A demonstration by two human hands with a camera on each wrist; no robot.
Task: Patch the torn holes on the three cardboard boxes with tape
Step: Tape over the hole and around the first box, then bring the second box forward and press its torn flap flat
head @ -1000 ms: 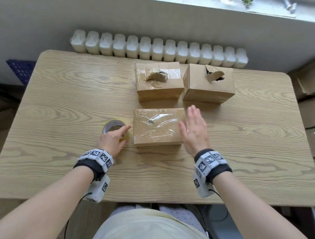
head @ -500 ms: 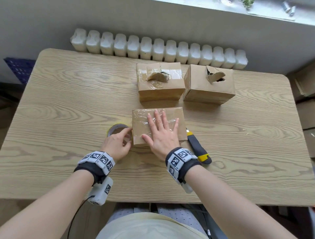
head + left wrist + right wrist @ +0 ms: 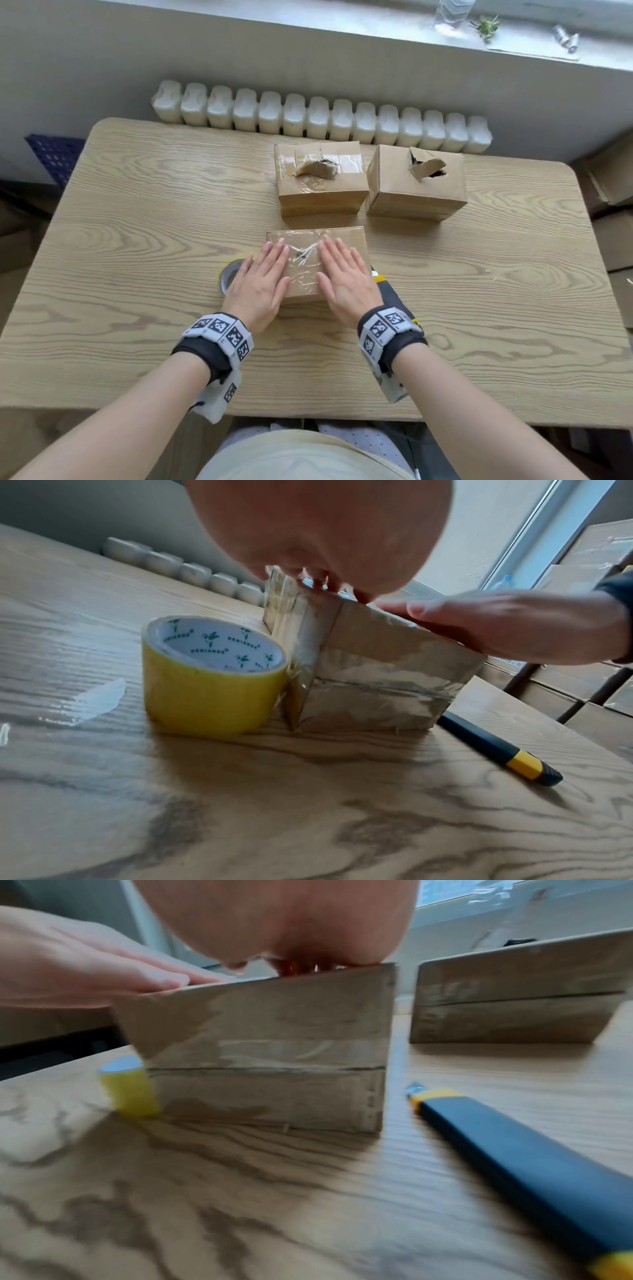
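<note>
The near cardboard box (image 3: 346,236) (image 3: 377,685) (image 3: 267,1064) lies mid-table, its top covered in wrinkled clear tape (image 3: 303,257) over a small hole. My left hand (image 3: 262,277) (image 3: 318,534) (image 3: 85,961) and right hand (image 3: 346,277) (image 3: 514,626) (image 3: 281,920) lie flat on its top, fingers straight, pressing the tape. A yellow tape roll (image 3: 227,275) (image 3: 209,674) (image 3: 128,1087) stands against the box's left side. Behind stand two more boxes: the left box (image 3: 320,178) is partly taped with a torn flap, the right box (image 3: 416,181) (image 3: 520,996) has an open torn hole.
A blue and yellow utility knife (image 3: 387,291) (image 3: 496,750) (image 3: 514,1150) lies right of the near box, partly under my right wrist. A white radiator (image 3: 318,116) runs behind the wooden table (image 3: 137,222). Stacked cardboard boxes (image 3: 613,192) stand off the right edge.
My left hand let go of the tape roll and moved onto the near box's top. My right hand came onto the box from its right side and now presses its right half.
</note>
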